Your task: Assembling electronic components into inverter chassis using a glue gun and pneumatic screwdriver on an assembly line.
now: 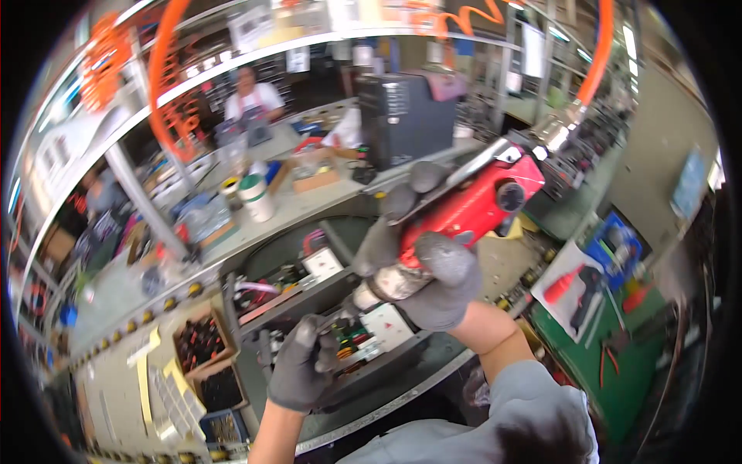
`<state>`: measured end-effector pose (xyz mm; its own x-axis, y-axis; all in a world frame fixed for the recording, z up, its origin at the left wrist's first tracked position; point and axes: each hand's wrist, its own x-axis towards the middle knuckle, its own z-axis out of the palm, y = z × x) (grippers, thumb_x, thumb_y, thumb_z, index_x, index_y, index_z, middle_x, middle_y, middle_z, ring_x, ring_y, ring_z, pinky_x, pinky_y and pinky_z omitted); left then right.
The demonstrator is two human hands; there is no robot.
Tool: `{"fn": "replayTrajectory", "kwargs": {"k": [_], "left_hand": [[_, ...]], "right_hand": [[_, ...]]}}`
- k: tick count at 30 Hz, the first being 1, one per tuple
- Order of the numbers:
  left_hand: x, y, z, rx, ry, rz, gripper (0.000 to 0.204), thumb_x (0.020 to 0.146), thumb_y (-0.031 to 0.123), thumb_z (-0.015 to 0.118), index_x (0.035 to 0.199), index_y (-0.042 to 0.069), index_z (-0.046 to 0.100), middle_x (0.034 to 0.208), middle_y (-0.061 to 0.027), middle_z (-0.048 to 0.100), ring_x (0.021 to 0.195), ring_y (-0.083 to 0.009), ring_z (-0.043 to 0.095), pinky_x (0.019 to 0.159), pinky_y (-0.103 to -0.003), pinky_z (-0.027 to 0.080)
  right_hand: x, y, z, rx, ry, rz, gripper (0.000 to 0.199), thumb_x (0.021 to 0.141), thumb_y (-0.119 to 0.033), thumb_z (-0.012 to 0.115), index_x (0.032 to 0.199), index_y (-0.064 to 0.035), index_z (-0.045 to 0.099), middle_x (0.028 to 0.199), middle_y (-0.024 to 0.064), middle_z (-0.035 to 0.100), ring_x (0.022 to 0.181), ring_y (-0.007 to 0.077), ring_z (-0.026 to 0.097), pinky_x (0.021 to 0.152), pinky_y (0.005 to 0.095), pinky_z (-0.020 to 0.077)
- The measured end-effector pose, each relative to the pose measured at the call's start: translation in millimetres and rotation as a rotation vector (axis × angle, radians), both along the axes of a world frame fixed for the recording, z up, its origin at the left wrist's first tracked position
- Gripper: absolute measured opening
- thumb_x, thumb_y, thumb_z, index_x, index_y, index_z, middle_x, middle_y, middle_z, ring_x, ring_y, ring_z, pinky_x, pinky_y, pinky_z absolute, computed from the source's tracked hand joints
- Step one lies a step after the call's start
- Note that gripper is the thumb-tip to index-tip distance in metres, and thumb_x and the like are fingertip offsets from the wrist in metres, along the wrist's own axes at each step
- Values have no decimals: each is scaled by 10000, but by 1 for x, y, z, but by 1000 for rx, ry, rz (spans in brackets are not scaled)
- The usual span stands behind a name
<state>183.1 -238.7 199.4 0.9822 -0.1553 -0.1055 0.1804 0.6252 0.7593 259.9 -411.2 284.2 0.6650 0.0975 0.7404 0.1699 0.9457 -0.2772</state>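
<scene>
My right hand (446, 282), in a grey glove, is wrapped round a red air screwdriver (471, 205). An orange air hose (595, 58) joins its upper end through a metal fitting. The tool slants down to the left, its pale nose just above a long dark housing (371, 370). Inside the housing are coloured wires and a white plate (388, 328). Also gloved in grey, my left hand (303, 367) is at the housing's near left part with fingers curled together. Whatever is between those fingertips is too small to make out.
Beyond lies a second dark housing part with another white plate (322, 264). Left are boxes of small dark parts (202, 342) and yellow strips (144, 387). A green bench (576, 362) with pliers (613, 352) stands right. A person (253, 99) sits across the bench, near a large dark box (406, 116).
</scene>
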Motion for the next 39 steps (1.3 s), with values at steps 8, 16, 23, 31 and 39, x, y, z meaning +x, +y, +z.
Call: {"fn": "replayTrajectory", "kwargs": {"k": [8, 16, 23, 31, 39], "left_hand": [[11, -20, -11, -122, 77, -247, 254, 896, 363, 612, 880, 134, 504, 752, 34, 435, 548, -35, 341, 427, -153, 257], [-2, -15, -12, -16, -9, -121, 205, 905, 288, 616, 938, 109, 523, 736, 25, 429, 518, -19, 340, 402, -120, 276], [-14, 9, -25, -65, 24, -96, 182, 915, 254, 604, 982, 92, 553, 759, 2, 479, 507, -22, 373, 384, -128, 314], [-26, 2, -20, 73, -64, 18, 218, 916, 265, 603, 1002, 72, 549, 760, -4, 494, 515, -21, 375, 381, -129, 294], [-25, -27, -17, -4, -88, 213, 323, 922, 239, 594, 1154, 34, 505, 833, 6, 510, 559, 7, 377, 416, -102, 287]], "right_hand": [[-19, -40, -15, 15, 139, -215, 558, 723, -24, 586, 1252, -92, 426, 1100, 130, 584, 689, 280, 666, 604, 408, 586], [-29, -42, -17, 21, 131, -255, 598, 703, -6, 609, 1262, -7, 398, 1039, 175, 588, 677, 287, 673, 581, 375, 587], [-30, -33, -17, -11, 158, -138, 604, 692, -18, 620, 1256, -15, 403, 1030, 169, 590, 681, 276, 676, 585, 372, 585], [-34, -26, -24, 28, 166, -131, 607, 712, -6, 597, 1282, -24, 387, 1042, 148, 587, 693, 278, 673, 590, 352, 575], [-45, -43, -30, -130, -16, -242, 539, 756, -57, 637, 1238, -76, 397, 1064, 133, 581, 812, 259, 663, 664, 323, 549]]}}
